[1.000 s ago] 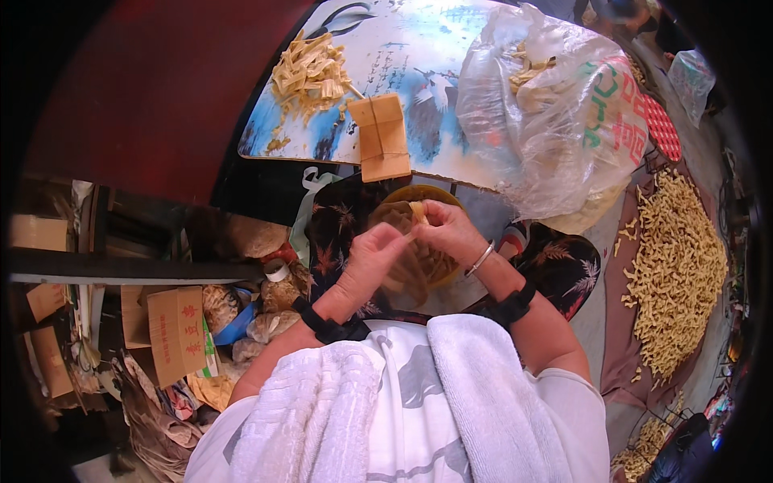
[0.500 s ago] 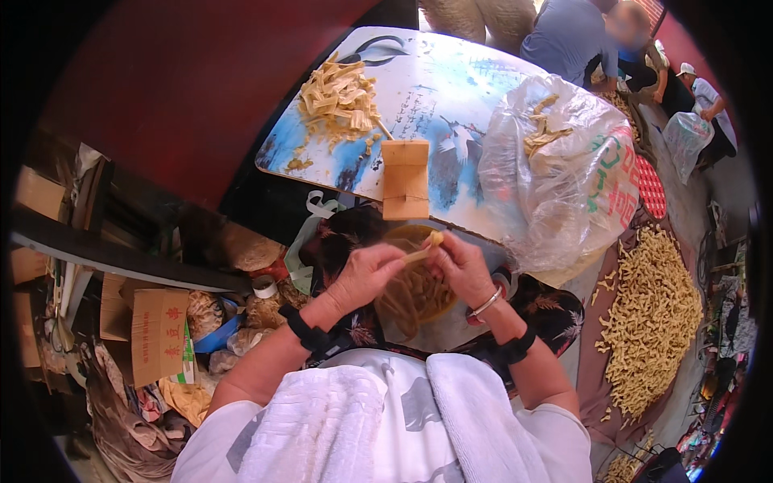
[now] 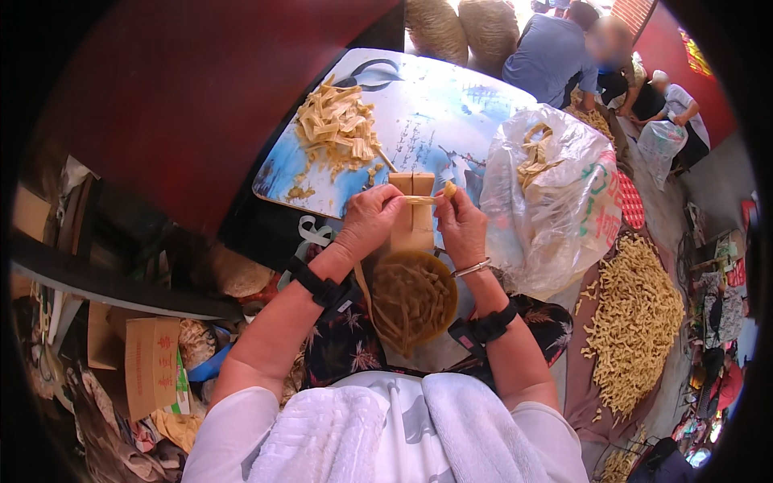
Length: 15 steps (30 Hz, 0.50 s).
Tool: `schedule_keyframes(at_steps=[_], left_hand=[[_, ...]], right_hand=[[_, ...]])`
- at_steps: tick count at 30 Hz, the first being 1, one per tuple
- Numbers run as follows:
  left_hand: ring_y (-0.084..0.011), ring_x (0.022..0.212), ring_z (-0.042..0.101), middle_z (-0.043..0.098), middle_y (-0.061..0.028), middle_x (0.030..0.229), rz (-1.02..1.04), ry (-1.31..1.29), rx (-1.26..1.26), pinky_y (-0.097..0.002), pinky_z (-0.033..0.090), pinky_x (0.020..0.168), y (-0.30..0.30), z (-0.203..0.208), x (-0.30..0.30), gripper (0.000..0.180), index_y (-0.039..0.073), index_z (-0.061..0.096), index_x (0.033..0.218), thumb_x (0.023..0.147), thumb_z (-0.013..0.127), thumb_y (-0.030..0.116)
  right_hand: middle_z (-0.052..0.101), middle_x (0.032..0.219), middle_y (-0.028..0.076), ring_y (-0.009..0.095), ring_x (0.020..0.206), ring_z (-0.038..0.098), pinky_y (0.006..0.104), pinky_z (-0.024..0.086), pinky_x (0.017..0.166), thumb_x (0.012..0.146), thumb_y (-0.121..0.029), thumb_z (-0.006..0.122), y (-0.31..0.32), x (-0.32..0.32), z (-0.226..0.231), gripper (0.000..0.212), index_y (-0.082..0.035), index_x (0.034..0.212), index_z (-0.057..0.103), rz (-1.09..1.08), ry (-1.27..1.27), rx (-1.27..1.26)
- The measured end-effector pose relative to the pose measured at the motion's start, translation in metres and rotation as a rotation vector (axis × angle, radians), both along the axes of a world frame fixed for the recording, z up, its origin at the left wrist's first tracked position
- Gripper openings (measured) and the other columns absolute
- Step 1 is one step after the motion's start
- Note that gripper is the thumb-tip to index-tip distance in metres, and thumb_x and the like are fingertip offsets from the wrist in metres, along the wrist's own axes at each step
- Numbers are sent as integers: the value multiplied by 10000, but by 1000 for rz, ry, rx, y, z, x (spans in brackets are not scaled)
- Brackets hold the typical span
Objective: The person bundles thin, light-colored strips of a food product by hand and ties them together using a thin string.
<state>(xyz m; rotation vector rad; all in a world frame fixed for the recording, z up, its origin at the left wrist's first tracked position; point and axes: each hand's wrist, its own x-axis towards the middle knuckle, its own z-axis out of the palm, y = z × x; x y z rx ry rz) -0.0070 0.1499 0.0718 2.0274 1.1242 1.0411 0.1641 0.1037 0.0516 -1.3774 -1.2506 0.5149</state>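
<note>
Between my left hand (image 3: pixel 374 219) and my right hand (image 3: pixel 462 229), a pale yellow strip (image 3: pixel 417 200) is stretched level, with a small lump at its right end. Thumb and fingers of each hand are closed on it. From below my left hand a long tail hangs toward the yellow bowl (image 3: pixel 452 312) at my lap. Inside the bowl lie soft, brownish strips (image 3: pixel 409 296). Right behind the held strip, at the table's near edge, is a small wooden block (image 3: pixel 413 233) with a slit at its top; my fingers partly hide it.
On the painted table (image 3: pixel 427 88) lies a heap of cut yellow strips (image 3: pixel 334 125) at left. A clear plastic bag (image 3: pixel 547 209) sits at right. Many small twisted pieces (image 3: pixel 636 322) cover a brown cloth. Cardboard boxes (image 3: pixel 151 362) stand at left. People (image 3: pixel 551 56) work at the far right.
Both hands have moved up and away from over the bowl to the wooden block, carrying the strip. The strip is now stretched straight, and the bowl's contents show more fully.
</note>
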Motion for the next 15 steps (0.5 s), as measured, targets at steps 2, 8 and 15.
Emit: schedule_keyframes(at_steps=[2,8,15], left_hand=[[-182,658,559,601,-110,725,28,-20,8,-300,462,634,6,-6,2,130,-1,622,888,897,606,128],[-342,784,631,644,-162,840,50,-20,-128,-386,499,696,5,-14,2,130,26,627,879,880,597,153],[-276,714,617,626,-145,788,12,-95,-130,-339,490,672,6,-22,0,127,26,624,898,895,593,149]], right_hand=[[570,636,120,225,521,549,327,437,514,935,-181,601,4,-1,0,168,-37,865,550,-9,8,-18],[552,649,154,281,544,543,348,433,523,921,-169,611,11,0,-6,158,-31,873,552,-39,-151,10],[528,652,52,147,573,479,285,415,528,942,-152,588,9,-3,-9,118,-36,923,581,-41,-149,19]])
